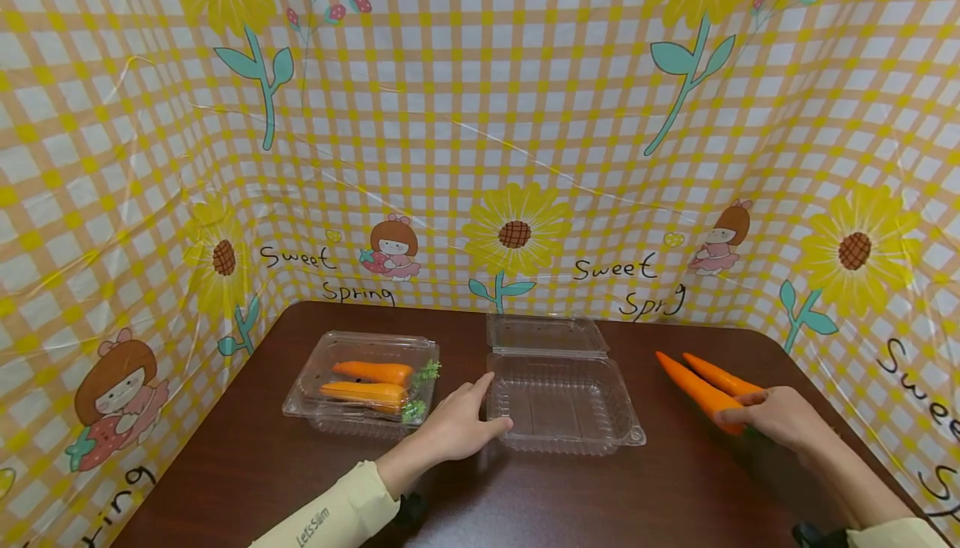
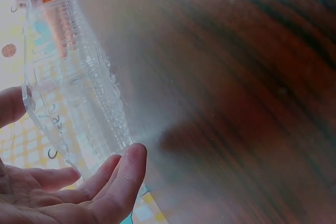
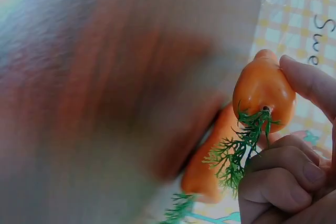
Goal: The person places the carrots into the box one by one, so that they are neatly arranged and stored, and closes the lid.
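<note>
My right hand (image 1: 780, 419) pinches an orange carrot (image 1: 693, 383) near its thick end at the right of the table. Green leafy sprigs hang from that carrot's end (image 3: 260, 93) in the right wrist view. A second carrot (image 1: 722, 374) lies just beyond it, its thick end partly behind the fingers. The left hand (image 1: 461, 424) is spread at the left side of an open clear plastic clamshell box (image 1: 558, 406). Its thumb is by the front left corner, the index finger along the side rim. In the left wrist view the fingers (image 2: 134, 163) lie straight beside the ribbed wall.
To the left stands a closed clear clamshell box (image 1: 300, 409) with two carrots (image 1: 367, 394) inside, green tops at its right end. The open box's lid (image 1: 547, 334) is folded back. A checked cloth (image 1: 450, 148) encloses the dark brown table (image 1: 480, 490).
</note>
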Demonstrator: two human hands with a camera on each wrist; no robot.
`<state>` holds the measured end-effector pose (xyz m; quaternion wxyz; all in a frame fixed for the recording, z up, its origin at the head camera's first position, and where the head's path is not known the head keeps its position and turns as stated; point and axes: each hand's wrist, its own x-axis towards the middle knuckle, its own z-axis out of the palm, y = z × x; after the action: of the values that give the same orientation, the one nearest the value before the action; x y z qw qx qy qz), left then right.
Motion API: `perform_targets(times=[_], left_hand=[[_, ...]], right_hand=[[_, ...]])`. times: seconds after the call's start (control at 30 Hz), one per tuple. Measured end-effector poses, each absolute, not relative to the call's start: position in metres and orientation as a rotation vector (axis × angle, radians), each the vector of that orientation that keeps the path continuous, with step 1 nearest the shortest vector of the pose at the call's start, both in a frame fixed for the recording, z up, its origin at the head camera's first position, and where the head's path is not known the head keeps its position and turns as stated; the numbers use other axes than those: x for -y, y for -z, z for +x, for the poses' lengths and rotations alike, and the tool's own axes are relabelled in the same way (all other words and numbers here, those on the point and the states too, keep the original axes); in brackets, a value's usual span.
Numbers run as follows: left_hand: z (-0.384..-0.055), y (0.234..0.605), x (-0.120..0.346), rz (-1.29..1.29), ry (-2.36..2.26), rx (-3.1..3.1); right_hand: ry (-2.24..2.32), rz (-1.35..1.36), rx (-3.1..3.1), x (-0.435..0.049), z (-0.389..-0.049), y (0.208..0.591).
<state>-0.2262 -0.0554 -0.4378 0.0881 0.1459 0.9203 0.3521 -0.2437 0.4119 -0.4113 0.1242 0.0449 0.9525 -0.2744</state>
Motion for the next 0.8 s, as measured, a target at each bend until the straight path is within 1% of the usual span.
perform_targets(times=[0.17,0.43,0.57,0.8], left_hand=[[-0.224,0.436,0.056,0.413,-1.054,-2.723],[-0.224,0.436,0.056,0.412,-1.049,-2.730],[-0.225,0.437,0.056,0.413,-1.053,-2.724],[-0.226,0.437,0.055,0.408,-1.058,-2.714]], right_hand=[[0.817,0.070,-2.778,-0.401,-0.246,0.399],[0.892,0.017,-2.775,-0.371,-0.245,0.374],[0.837,-0.056,-2.809,-0.355,-0.247,0.359],[0.887,-0.161,-2.797,-0.329,-0.251,0.345]])
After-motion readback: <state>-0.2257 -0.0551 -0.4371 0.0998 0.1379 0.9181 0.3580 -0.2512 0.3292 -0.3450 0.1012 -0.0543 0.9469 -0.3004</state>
